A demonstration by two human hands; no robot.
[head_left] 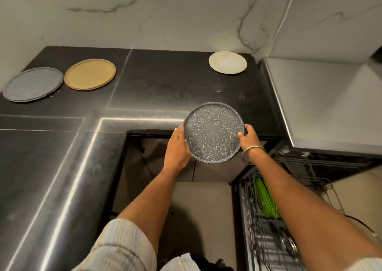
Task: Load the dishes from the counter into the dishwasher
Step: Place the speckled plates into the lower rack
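Holding a speckled grey plate (214,132) over the black counter (157,88) edge, left hand (178,146) flat against its rim with fingers straight and together, right hand (249,139) clamped on the opposite rim, dishwasher rack (266,229) open below right, a green plate (264,198) standing in it.

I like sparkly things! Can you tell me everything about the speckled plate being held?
The round dark grey plate with white speckles looks like stoneware, flat with a low raised rim, and empty. It tilts toward the camera at the black counter's front edge. The left hand presses its left rim; the right hand grips its right rim.
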